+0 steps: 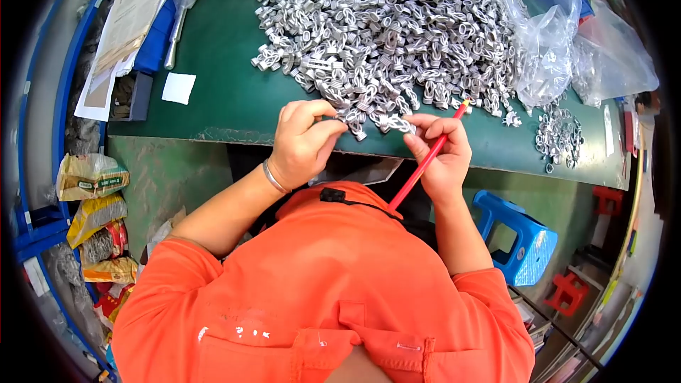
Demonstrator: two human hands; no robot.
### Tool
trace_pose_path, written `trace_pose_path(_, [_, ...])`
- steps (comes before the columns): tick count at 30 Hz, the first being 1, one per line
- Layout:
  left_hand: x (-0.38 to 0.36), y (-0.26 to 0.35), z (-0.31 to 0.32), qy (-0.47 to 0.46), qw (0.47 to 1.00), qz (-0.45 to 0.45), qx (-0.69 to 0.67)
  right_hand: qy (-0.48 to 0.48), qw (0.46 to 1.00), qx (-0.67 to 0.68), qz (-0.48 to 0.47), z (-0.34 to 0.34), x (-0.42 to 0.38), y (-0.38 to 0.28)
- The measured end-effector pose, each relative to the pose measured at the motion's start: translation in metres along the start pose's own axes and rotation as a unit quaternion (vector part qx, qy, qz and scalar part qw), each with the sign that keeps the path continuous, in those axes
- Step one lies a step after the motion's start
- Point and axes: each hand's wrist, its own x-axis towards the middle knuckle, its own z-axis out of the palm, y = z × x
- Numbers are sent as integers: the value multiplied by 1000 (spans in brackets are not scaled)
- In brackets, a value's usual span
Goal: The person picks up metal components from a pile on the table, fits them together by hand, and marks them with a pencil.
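A large pile of small grey metal ring-shaped parts covers the far middle of the green table. My left hand is at the pile's near edge, thumb and forefinger pinched together; what sits between the tips, if anything, is too small to make out. My right hand grips a long red stick with a yellowish tip, slanting across the palm. At the right thumb and forefinger tips a metal part touches or lies close by; which one cannot be told.
Clear plastic bags lie at the table's right, above a smaller heap of thin metal rings. A white paper square is on the left, beside a blue bin. A blue stool stands below the table.
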Motion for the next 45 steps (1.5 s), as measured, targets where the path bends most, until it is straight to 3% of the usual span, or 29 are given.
trace_pose_path(2, [6,15,-4,29,985,-98,-137,-21,999,15,-23,7,-3,-2])
trace_pose_path(4, [6,24,-5,-33,915,-239,-324,-29,999,26,-18,15,-6,-2])
trace_pose_path(5, [5,23,-3,-51,878,-254,-403,-30,999,29,-17,17,-6,-3])
trace_pose_path(6, [5,24,-3,-50,878,-256,-401,-46,999,18,-23,20,-6,-3])
trace_pose_path(8, [7,28,-5,-34,792,-361,-492,-61,998,7,-28,21,-7,-4])
trace_pose_path(10, [6,25,-5,-28,798,-344,-494,-59,988,119,81,21,-11,-3])
trace_pose_path(12, [4,22,-6,-45,880,-216,-420,-69,984,141,86,19,-12,3])
trace_pose_path(16, [7,33,-6,-18,869,-213,-446,-73,991,105,30,20,-14,12])
trace_pose_path(20, [8,31,-14,-54,923,-149,-351,-77,996,26,-30,20,-16,11])
trace_pose_path(22, [2,28,-12,-55,914,-169,-364,-39,997,45,-40,23,-16,5])
trace_pose_path(25, [-9,26,-10,-102,854,-270,-432,-59,994,24,-88,24,-17,4])
trace_pose_path(29, [-17,29,-8,-107,829,-299,-460,-84,991,13,-100,25,-19,-1])
trace_pose_path(32, [-18,29,-10,-109,839,-294,-445,-87,991,12,-106,25,-21,-1])
trace_pose_path(33, [-19,29,-11,-109,838,-294,-445,-100,989,-4,-105,24,-22,-1])
trace_pose_path(35, [-23,27,-14,-137,896,-240,-346,-112,990,-31,-85,23,-24,-1])
trace_pose_path(38, [-26,25,-15,-164,922,-229,-266,-103,980,-149,-80,20,-20,6])
trace_pose_path(41, [-25,26,-15,-173,930,-223,-236,-36,950,-276,-139,17,-8,14])
trace_pose_path(45, [-23,27,-13,-177,926,-223,-249,-79,902,-388,-171,15,11,12])
